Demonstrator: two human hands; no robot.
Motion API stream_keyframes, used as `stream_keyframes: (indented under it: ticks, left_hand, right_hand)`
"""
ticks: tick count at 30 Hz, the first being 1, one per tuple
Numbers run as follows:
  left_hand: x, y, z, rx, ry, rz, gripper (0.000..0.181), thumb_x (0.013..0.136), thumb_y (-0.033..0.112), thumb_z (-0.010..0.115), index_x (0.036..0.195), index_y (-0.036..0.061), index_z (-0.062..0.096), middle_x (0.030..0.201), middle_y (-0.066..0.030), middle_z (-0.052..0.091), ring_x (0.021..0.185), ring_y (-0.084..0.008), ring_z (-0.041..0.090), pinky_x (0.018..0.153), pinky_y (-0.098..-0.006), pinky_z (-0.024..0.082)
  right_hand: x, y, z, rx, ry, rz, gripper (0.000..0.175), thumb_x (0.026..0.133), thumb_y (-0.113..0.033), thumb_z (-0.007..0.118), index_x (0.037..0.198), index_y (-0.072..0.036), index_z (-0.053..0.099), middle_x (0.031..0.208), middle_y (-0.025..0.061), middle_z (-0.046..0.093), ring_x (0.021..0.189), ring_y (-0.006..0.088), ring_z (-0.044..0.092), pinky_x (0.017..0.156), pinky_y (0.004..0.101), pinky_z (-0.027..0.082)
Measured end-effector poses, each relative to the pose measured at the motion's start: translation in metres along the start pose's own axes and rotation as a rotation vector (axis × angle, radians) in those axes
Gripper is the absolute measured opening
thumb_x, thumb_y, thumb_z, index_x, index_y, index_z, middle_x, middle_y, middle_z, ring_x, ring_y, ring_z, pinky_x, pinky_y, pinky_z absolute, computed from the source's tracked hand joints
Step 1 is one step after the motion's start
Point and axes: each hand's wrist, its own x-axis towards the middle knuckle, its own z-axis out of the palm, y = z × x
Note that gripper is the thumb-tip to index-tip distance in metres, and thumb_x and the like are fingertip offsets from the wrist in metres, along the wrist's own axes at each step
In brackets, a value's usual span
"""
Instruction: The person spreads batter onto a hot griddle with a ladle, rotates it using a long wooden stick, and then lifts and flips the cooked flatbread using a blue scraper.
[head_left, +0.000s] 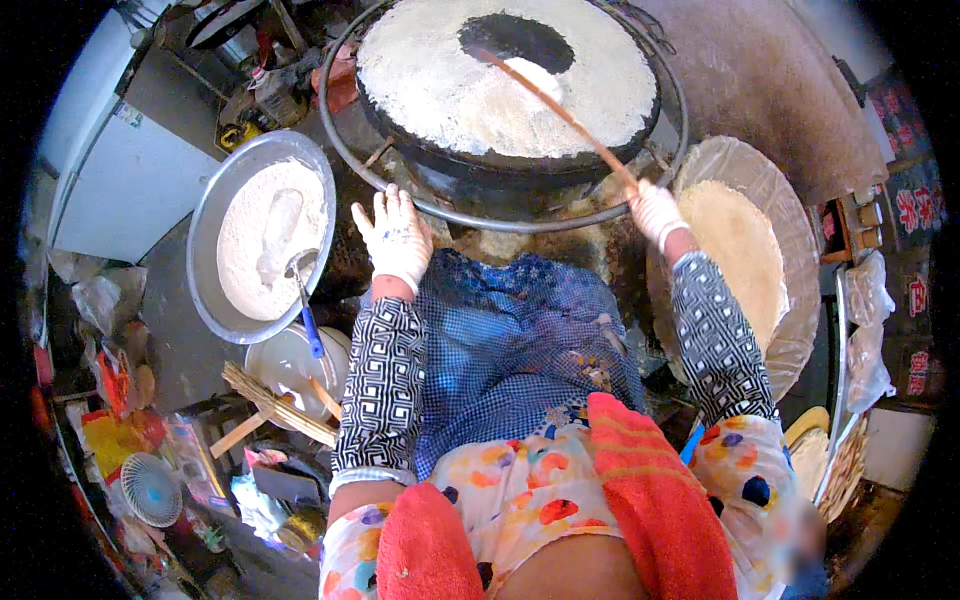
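Note:
My right hand, in a white knit glove, is closed around a long wooden stick. The stick slants up and left over a large round griddle. Pale batter coats most of the griddle, leaving a dark bare patch near its far middle. A whiter mound of batter lies beside that patch, partly behind the stick. Gloved too, my left hand rests flat at the metal ring around the griddle, thumb apart, holding nothing visible.
At left, a metal basin holds pale batter and a blue-handled ladle. Below stands a bucket with a straw brush across it. At right, thin round flatbreads lie on a plastic-lined round tray.

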Motion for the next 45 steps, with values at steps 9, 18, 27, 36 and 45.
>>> stream_keyframes:
  ticks: [9, 18, 27, 36, 45]
  left_hand:
    - [0.037, -0.040, 0.004, -0.017, -0.030, -0.101, 0.054, 0.083, 0.029, 0.056, 0.131, 0.0049, 0.050, 0.143, -0.0111, 0.044, 0.135, -0.0295, 0.036, 0.112, -0.0612, 0.010]
    - [-0.027, 0.073, -0.034, -0.212, 0.054, 0.238, 0.061, 0.080, 0.036, 0.060, 0.127, -0.0017, 0.048, 0.132, -0.0197, 0.050, 0.128, -0.0349, 0.041, 0.110, -0.0636, 0.014]
    - [-0.032, 0.059, -0.002, -0.064, 0.000, 0.250, 0.070, 0.080, 0.033, 0.061, 0.134, -0.0047, 0.039, 0.141, -0.0236, 0.042, 0.134, -0.0399, 0.035, 0.111, -0.0630, 0.007]
    - [-0.009, 0.017, -0.007, 0.041, -0.026, 0.143, 0.060, 0.080, 0.035, 0.059, 0.128, 0.0000, 0.050, 0.141, -0.0179, 0.045, 0.134, -0.0353, 0.037, 0.111, -0.0631, 0.009]
    - [0.040, -0.041, 0.008, 0.070, -0.105, -0.046, 0.053, 0.081, 0.033, 0.057, 0.127, 0.0071, 0.055, 0.144, -0.0082, 0.044, 0.134, -0.0282, 0.036, 0.109, -0.0671, 0.010]
  right_hand:
    - [0.012, -0.009, 0.002, -0.091, 0.088, 0.044, 0.031, 0.094, -0.035, 0.050, 0.092, -0.005, 0.058, 0.081, 0.0233, 0.066, 0.078, 0.0401, 0.064, 0.073, 0.0515, 0.050]
    - [0.013, -0.030, -0.007, 0.028, 0.028, 0.080, 0.035, 0.094, -0.035, 0.049, 0.092, -0.002, 0.061, 0.086, 0.0235, 0.066, 0.082, 0.0416, 0.064, 0.075, 0.0504, 0.050]
    - [0.015, -0.027, -0.015, 0.039, -0.008, 0.107, 0.035, 0.095, -0.035, 0.046, 0.096, -0.004, 0.061, 0.089, 0.0226, 0.067, 0.087, 0.0387, 0.065, 0.078, 0.0476, 0.050]
    - [0.031, -0.009, -0.014, 0.011, 0.014, 0.111, 0.034, 0.094, -0.035, 0.048, 0.099, -0.004, 0.060, 0.088, 0.0226, 0.067, 0.086, 0.0384, 0.065, 0.076, 0.0474, 0.051]
    - [0.025, 0.003, -0.017, 0.015, 0.000, 0.117, 0.034, 0.095, -0.035, 0.047, 0.093, -0.003, 0.060, 0.085, 0.0227, 0.067, 0.081, 0.0400, 0.065, 0.075, 0.0468, 0.051]
